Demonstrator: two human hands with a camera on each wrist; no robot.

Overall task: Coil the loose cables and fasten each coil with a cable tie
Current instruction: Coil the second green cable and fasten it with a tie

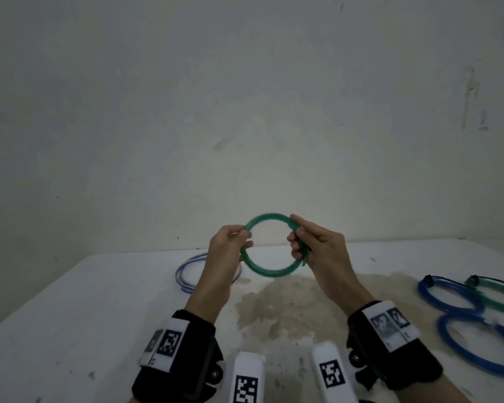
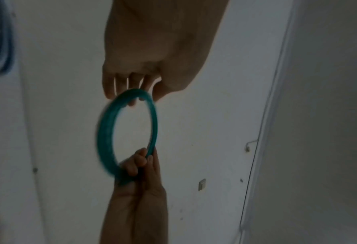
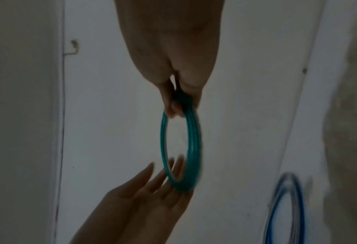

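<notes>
A green cable coil hangs in the air above the white table, wound into a round ring of several turns. My right hand grips the ring's right side, fingers and thumb curled round the bundled strands. My left hand is at the ring's left side; in the right wrist view its fingers lie straight, with the coil resting against them. In the left wrist view the coil stretches from my left fingertips to the right hand. I see no cable tie on this coil.
A loose blue-and-white cable loop lies on the table behind my left forearm. At the right edge lie two blue coils and a green coil, tied with black ties. A brownish stain marks the table's middle. The wall stands right behind.
</notes>
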